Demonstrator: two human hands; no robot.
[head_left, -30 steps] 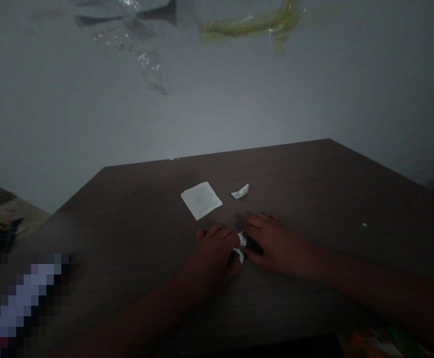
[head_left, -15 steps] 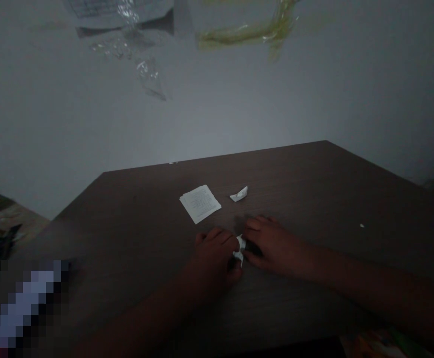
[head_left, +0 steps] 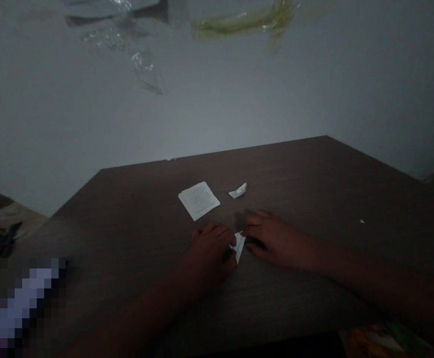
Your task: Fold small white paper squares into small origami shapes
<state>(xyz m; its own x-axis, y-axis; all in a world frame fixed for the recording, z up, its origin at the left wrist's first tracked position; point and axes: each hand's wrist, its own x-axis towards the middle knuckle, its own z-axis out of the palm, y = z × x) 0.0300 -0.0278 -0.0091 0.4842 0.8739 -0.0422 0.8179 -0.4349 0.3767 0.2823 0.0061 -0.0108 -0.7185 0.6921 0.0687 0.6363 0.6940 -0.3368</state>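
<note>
Desk (head_left: 295, 174): dark wood grain, fills lower half of view. Grey wall (head_left: 217, 99) behind it, clear plastic film (head_left: 142, 64) and yellow-green strip (head_left: 242, 22) hanging at top of frame; dim, material of strip unclear. Near-left: pixelated object (head_left: 23, 303), unreadable. Near-right edge: colourful printed item (head_left: 384, 343), only partly in view.

Both hands on desk, near-centre, forearms coming in from near side. Left hand (head_left: 209, 258): fingers curled down, right at left side of folded paper piece (head_left: 238, 247). Right hand (head_left: 280, 241): fingers loosely curled, at piece's right side. Can't tell if either is actually gripping it.

Change vs 0.5 s ago: piece was bunched between hands, now shows as flatter pointed wedge, more of it visible, hands slightly further apart. Still sits between them, tip pointing near.

Far of hands: printed square sheet (head_left: 199, 201), left; small folded paper (head_left: 237, 191) to its right. Far right: white speck (head_left: 362, 221).
</note>
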